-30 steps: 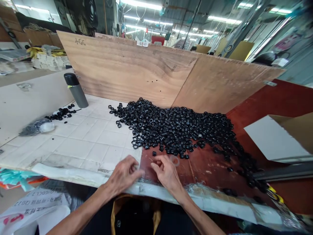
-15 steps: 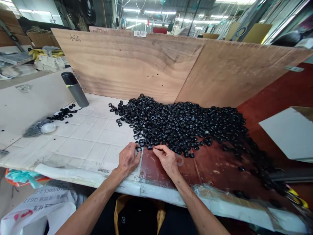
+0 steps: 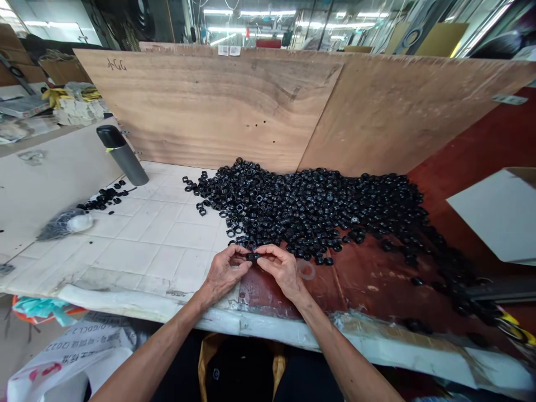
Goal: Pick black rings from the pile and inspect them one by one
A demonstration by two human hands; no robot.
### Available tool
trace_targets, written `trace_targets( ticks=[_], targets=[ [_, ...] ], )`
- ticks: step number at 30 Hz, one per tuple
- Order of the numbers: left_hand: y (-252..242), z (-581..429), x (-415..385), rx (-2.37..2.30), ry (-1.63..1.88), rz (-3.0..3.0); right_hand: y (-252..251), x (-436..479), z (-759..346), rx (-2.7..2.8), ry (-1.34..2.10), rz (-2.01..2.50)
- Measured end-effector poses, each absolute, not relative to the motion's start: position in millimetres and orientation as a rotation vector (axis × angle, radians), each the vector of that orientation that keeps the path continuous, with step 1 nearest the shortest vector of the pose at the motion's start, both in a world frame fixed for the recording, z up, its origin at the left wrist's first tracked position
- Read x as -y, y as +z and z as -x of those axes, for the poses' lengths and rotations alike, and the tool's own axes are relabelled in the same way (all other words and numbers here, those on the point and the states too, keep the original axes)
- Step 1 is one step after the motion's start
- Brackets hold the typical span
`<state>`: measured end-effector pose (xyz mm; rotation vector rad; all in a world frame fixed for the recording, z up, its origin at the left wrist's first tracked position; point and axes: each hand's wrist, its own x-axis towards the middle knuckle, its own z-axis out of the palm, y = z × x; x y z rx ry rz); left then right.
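Note:
A big heap of small black rings (image 3: 310, 209) covers the middle of the bench. At its near edge my left hand (image 3: 224, 271) and my right hand (image 3: 282, 268) meet, fingertips pinched together on one small black ring (image 3: 252, 257) held between them. A clear thin ring (image 3: 307, 269) lies flat on the red surface just right of my right hand.
Plywood boards (image 3: 234, 106) wall the bench at the back. A dark flask (image 3: 119, 153) stands at the left, with a small group of black rings (image 3: 104, 196) and a plastic bag of parts (image 3: 65, 222) near it. A white board (image 3: 498, 215) lies at the right.
Both hands moved forward from the bench's near edge to the heap, picked a black ring and came together on it.

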<state>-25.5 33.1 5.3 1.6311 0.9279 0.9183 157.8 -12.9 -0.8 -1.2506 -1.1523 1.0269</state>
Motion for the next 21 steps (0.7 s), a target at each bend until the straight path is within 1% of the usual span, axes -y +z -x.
trace_targets(
  ticks=[10, 16, 21],
  targets=[
    [-2.7, 25.9, -31.2, -0.824, 0.948, -1.572, -6.9, 12.2, -151.0, 1.176, 0.919, 1.27],
    [-2.3, 26.6, -31.1, -0.767, 0.997, -1.772, -4.8, 15.7, -150.9, 1.368, 0.737, 1.319],
    [0.8, 27.9, -31.5, -0.785, 1.022, -1.786, -1.3, 19.3, -151.4, 1.417, 0.857, 1.291]
  ],
)
